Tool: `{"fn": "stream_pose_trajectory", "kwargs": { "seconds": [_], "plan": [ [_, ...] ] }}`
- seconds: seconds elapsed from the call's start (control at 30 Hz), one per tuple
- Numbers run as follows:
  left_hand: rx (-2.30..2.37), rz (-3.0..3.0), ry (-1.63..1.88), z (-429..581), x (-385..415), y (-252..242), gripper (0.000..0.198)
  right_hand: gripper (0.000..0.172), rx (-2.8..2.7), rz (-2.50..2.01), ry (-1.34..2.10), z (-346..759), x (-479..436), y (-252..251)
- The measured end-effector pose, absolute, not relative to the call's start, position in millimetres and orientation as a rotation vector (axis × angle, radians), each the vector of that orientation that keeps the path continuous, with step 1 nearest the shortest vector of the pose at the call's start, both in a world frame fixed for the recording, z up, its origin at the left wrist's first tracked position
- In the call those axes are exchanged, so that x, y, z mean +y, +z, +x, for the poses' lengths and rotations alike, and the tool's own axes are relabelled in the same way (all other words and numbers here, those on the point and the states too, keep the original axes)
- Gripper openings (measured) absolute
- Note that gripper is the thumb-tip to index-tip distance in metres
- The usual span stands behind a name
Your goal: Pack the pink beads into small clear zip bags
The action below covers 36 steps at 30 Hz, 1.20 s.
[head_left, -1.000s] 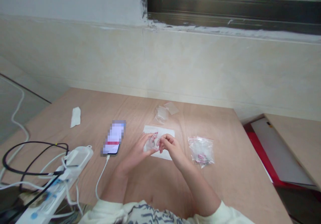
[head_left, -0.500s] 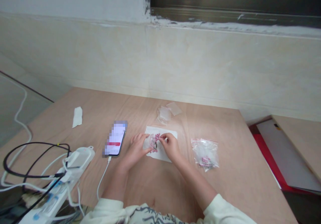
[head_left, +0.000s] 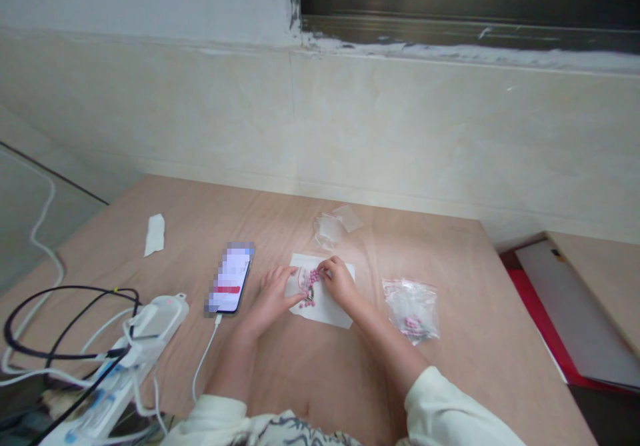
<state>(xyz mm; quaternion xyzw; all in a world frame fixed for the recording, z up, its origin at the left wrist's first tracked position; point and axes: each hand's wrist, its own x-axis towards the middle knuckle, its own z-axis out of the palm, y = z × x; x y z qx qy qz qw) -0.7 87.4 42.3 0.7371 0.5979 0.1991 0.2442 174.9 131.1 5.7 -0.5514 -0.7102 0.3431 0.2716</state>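
Both my hands are over a white paper sheet [head_left: 336,311] on a pale wooden table [head_left: 450,313]. My left hand [head_left: 273,294] pinches a thin loop at one end of a pink bead strand [head_left: 313,277], and a small metal clasp [head_left: 310,294] shows near its fingertips. My right hand [head_left: 340,283] grips the beads from the other side, covering part of the strand. To the right of the sheet lies a clear zip bag [head_left: 411,309] with pink beads in its lower corner.
Crumpled clear plastic bags [head_left: 329,231] lie behind the sheet. Left of my hands are a charging phone [head_left: 230,278] with a white cable and a folded tissue [head_left: 155,235]. A white power strip [head_left: 155,319] with tangled cables sits at the left table edge.
My hands have come closer together, with my right hand now on the beads. The view has tilted slightly, and pink beads now show on the paper between my hands.
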Motion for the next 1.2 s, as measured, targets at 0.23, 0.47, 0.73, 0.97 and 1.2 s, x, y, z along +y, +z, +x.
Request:
{"fn": "stream_pose_trajectory", "kwargs": {
  "seconds": [0.23,0.47,0.73,0.97,1.2],
  "plan": [
    [1.664,1.984,0.503,5,90,42,0.043,0.003,-1.787,-1.383,0.993,167,122,26],
    [1.687,1.982,0.497,5,91,49,0.044,0.009,-1.752,-1.524,0.924,166,113,19],
    [1.704,1.978,0.485,3,90,49,0.045,0.006,-1.850,-1.554,0.916,169,112,10],
    [1.716,2.001,0.453,7,93,42,0.042,0.010,-1.699,-1.383,1.034,160,112,28],
    [1.721,1.985,0.449,5,94,51,0.045,0.009,-1.834,-1.560,0.874,164,122,5]
  ]
}}
